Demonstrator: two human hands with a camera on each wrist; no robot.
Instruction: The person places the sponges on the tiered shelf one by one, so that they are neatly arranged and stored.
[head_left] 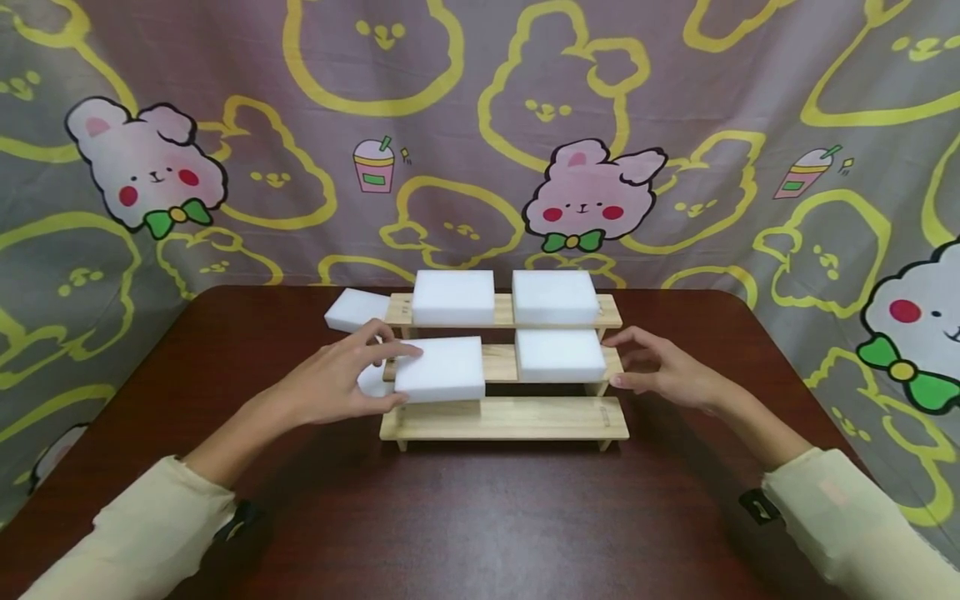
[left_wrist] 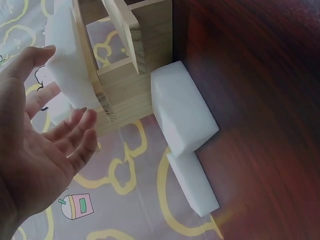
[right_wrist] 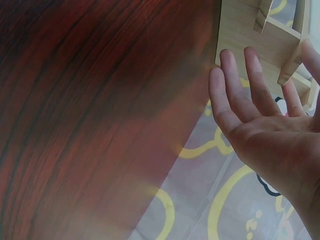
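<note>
In the left hand (head_left: 330,379), thumb-and-finger pinch: white block (head_left: 442,367), at the middle shelf (head_left: 500,363). Right hand (head_left: 671,373): fingers apart by shelf's end, contact unclear. I'd square block to shelf, seat flat, then release.

In the right wrist view, I see the right hand (right_wrist: 275,132) at the right side, its palm turned toward the camera. The little, ring and middle fingers stretch out loosely, slightly apart. The index finger and thumb come close to the end of a board (right_wrist: 291,65) on a pale wooden rack (right_wrist: 239,35); whether they press on it I can't tell, as the thumb is partly cut off. The counter (right_wrist: 90,110), reddish brown with dark grain, fills the left. Past its slanting edge shows a greyish cloth (right_wrist: 192,200) with thick yellow outlines, black-lined print peeking out by the hand.
</note>
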